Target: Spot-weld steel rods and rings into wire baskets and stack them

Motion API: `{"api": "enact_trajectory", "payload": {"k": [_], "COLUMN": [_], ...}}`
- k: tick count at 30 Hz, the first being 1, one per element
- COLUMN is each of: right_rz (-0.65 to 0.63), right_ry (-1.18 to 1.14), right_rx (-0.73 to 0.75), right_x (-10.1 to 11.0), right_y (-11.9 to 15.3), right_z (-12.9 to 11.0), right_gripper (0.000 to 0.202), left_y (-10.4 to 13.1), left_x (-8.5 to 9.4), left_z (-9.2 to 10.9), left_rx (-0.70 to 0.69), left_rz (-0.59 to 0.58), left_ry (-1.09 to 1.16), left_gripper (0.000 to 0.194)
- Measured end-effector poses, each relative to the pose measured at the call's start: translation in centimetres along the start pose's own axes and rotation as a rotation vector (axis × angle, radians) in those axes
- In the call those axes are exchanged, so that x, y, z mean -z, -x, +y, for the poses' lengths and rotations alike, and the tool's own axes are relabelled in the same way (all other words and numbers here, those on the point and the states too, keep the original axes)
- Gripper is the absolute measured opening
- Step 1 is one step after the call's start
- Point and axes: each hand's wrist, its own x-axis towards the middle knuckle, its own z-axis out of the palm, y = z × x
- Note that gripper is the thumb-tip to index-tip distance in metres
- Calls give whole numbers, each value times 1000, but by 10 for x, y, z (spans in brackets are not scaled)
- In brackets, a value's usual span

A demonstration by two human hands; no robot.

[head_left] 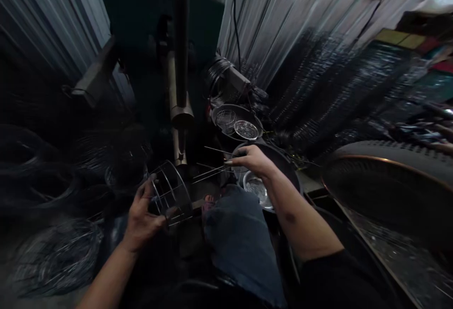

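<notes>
My left hand (pixel 144 217) grips a round wire frame (pixel 172 188), made of thin metal rings joined by straight wires, holding it tilted left of my knee. Several thin metal wires (pixel 212 172) are pinched in the fingers of my right hand (pixel 250 159), their free ends pointing left toward the frame. Under the right hand is a dark round basin (pixel 283 167) with a shallow clear or shiny dish (pixel 255 187) in it. Between the two hands stands a metal post (pixel 182 111) with a cylindrical block. Dim light and blur hide the finer details.
A second basin (pixel 236 110) behind holds round wire pieces. Coils of wire (pixel 58 257) lie on the floor at left. Bundled wire mesh (pixel 318 82) leans on the corrugated wall at right. A large round rimmed object (pixel 385 191) stands close on my right.
</notes>
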Motion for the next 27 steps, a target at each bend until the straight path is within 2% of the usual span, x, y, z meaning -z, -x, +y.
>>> {"api": "enact_trajectory", "payload": {"k": [4,12,27], "right_rz": [-134,-145,-130], "right_ry": [-161,-246,-380], "right_rx": [-26,-69,-58], "right_x": [-19,-28,-33], "right_y": [-29,-50,-65], "right_z": [0,1,-5], "right_gripper": [36,33,34], "left_y": [-13,-31,-50], "left_x": [-2,-8,-4], "left_z": [-9,-27,-22], "left_rx": [-100,-267,-248], "left_rz": [12,52,51], "left_ry": [-70,-126,-63], "left_gripper": [87,90,94]}}
